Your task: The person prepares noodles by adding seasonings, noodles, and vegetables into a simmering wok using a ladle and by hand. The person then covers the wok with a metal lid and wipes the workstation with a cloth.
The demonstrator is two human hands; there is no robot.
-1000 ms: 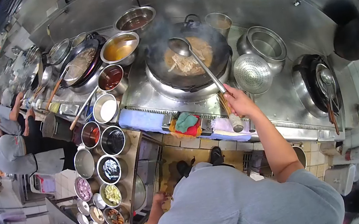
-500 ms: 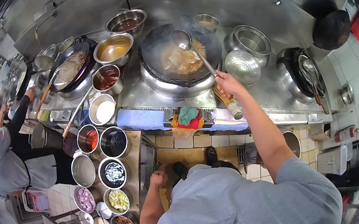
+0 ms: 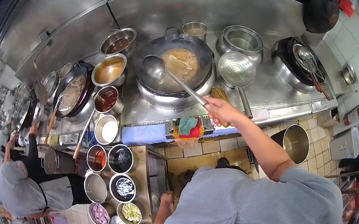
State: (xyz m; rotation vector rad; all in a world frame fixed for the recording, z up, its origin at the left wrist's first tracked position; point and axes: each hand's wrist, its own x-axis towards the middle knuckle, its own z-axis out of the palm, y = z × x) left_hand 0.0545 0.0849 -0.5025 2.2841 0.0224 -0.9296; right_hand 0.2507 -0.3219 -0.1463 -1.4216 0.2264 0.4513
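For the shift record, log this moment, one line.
right hand: holding ladle | ladle: over wok | wok: food inside | left hand: away from wok

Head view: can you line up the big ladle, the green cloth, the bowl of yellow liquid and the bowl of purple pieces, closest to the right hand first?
From the right hand:
1. Ladle: held in it.
2. Green cloth: just left, at the counter's front edge.
3. Bowl of yellow liquid: left of the wok.
4. Bowl of purple pieces: far left, low in view.

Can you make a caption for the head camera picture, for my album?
A right hand holds a metal ladle at a wok of food, a perforated strainer nearby.
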